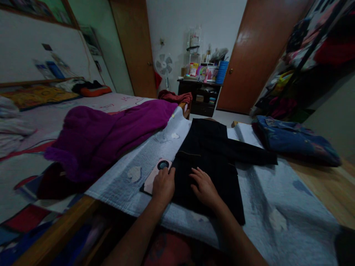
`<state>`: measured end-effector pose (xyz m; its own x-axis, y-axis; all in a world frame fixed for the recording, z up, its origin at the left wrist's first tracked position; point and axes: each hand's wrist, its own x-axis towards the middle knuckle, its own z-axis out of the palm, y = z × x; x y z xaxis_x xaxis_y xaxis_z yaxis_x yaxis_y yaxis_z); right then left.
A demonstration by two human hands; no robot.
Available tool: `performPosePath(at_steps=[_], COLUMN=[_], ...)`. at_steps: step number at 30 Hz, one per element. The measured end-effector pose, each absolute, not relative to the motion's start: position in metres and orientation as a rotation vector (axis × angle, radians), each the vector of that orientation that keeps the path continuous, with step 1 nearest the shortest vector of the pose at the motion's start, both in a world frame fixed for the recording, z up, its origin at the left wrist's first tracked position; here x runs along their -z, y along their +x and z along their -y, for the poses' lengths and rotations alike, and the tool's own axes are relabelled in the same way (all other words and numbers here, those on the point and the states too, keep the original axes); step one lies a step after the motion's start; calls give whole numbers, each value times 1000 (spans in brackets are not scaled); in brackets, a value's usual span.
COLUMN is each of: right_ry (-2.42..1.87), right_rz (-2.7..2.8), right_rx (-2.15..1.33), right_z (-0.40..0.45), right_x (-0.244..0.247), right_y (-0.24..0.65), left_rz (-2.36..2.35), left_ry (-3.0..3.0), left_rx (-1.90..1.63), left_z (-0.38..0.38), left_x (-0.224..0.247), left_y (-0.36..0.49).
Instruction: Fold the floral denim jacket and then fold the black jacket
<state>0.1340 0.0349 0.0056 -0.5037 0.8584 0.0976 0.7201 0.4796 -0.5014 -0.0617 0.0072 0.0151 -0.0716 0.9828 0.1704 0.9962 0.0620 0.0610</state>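
Note:
A black long-sleeved garment (210, 159) lies on a light blue quilted cloth (266, 199), one sleeve stretched out to the right. My left hand (164, 184) is at the garment's left edge, its fingers bent close together; whether they pinch the fabric is hidden. Partly under that hand is a pink phone-like object (155, 175) with a round dark camera ring. My right hand (203, 186) rests on the middle of the garment with its fingers apart, holding nothing.
A purple fleece garment (111, 136) lies on the bed at the left. Folded blue denim (294, 140) sits at the right on a wooden surface (318, 175). Farther back are a white fan (164, 64) and a dark cabinet (184, 88).

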Motion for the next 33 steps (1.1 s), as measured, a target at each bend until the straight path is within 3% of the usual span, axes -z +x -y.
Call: performPosePath(at_steps=[6,14,19,26,33], right_ry=[-1364,-1375,-1268,-1690,-1859], right_rz=[2460,2471,2451,2206,2107], right_rx=[-547,-662,-808,-261,-83], right_z=[-32,-33,-59,-137,-144], right_x=[-14,-19,-40,-42,0], right_y=[131,132,147,171,175], left_rz=[1880,1967,1986,1861,1903], left_ry=[-2299,-2457,-2451,-2431,-2537], left_rx=[364,196,172,455,364], left_z=[-41,-74,-71,-108,-134], left_x=[-21,6,-3,-32,8], left_y=[-51,-49,-45,-9,14])
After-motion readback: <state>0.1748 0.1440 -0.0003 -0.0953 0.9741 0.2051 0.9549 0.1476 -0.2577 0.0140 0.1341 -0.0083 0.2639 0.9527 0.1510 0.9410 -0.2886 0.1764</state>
